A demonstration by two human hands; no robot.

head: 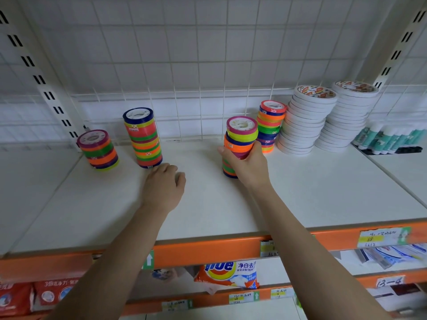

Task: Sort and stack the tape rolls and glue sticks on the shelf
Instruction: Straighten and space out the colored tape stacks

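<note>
On the white shelf point(208, 204) stand several stacks of coloured tape rolls. My right hand point(248, 165) grips the middle of a leaning stack point(240, 137) at the shelf's centre. Behind it stands another coloured stack point(269, 125). A tall stack point(143, 137) and a short one point(98, 150) stand at the left. My left hand point(165, 184) rests on the shelf just in front of the tall stack, fingers loosely curled, holding nothing. Two piles of white tape rolls point(302, 121) point(346, 116) stand at the right, with glue sticks point(388, 137) beyond them.
A white wire grid point(208, 65) backs the shelf. Slotted uprights point(46, 88) stand at both sides. The shelf's front edge is an orange rail point(208, 250) with price labels. Detergent bags point(227, 273) and other packets lie on lower shelves.
</note>
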